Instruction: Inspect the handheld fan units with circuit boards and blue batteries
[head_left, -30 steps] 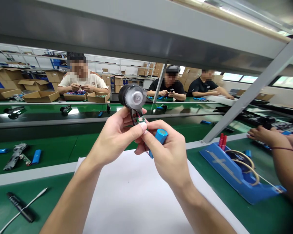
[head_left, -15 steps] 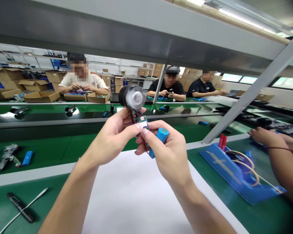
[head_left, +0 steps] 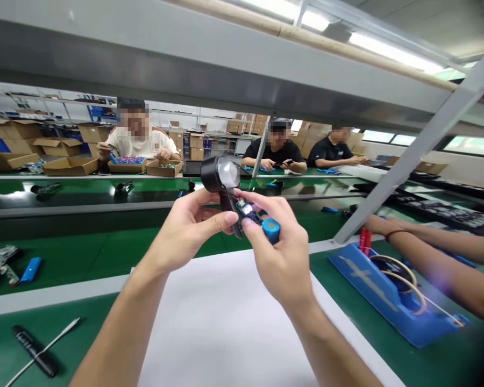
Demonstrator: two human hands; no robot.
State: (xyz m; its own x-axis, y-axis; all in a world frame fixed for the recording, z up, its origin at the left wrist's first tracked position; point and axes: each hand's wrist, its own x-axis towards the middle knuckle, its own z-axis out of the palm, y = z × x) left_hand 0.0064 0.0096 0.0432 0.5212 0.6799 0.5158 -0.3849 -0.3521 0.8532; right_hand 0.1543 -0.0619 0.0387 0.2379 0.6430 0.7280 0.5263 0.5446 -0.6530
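Observation:
My left hand (head_left: 185,231) is closed around the handle of a black handheld device (head_left: 212,175) with a round head and a clear, domed front. Beside that handle, my right hand (head_left: 284,247) grips a small green circuit board (head_left: 247,208) and a blue cylindrical battery (head_left: 271,230). Thin red and dark wires run between the board and the device. The board sits next to the handle, apart from it on the right side. Fingers hide part of the handle and of the battery. Below both hands lies a white sheet (head_left: 226,317).
A black marker-like tube (head_left: 34,349) and a white cable (head_left: 58,336) lie at left. A blue holder (head_left: 371,290) with red pens and tape rolls stands at right, near a co-worker's arms (head_left: 439,258). A slanted metal post (head_left: 403,161) rises there. Several people sit across the green belt (head_left: 105,236).
The circuit board and battery have swung rightward, away from the handle, which now shows more. The battery's end has tipped toward me. A co-worker's arms at right have reached further left.

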